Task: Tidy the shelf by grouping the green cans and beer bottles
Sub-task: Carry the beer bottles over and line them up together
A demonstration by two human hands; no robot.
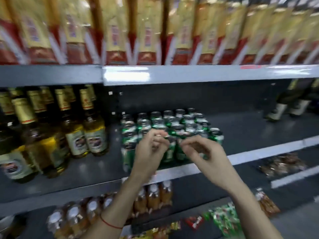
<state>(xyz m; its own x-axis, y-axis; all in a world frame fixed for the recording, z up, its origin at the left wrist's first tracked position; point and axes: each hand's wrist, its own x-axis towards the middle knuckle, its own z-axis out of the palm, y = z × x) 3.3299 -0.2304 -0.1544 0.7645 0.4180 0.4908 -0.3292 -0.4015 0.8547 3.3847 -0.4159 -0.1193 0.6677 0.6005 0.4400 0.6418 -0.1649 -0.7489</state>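
Both hands up at the middle shelf [259,156], left hand [150,152] and right hand [205,152] curled over front green cans [165,128], grip blurred so hold unclear, beer bottles [57,128] standing left of cans

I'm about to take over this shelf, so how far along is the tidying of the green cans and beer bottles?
Mostly grouped: the beer bottles stand together at the left of the middle shelf, the green cans in one cluster beside them. In hand: the left hand and right hand are at the front cans, grip blurred. Left: squaring that front row, by the look of it.
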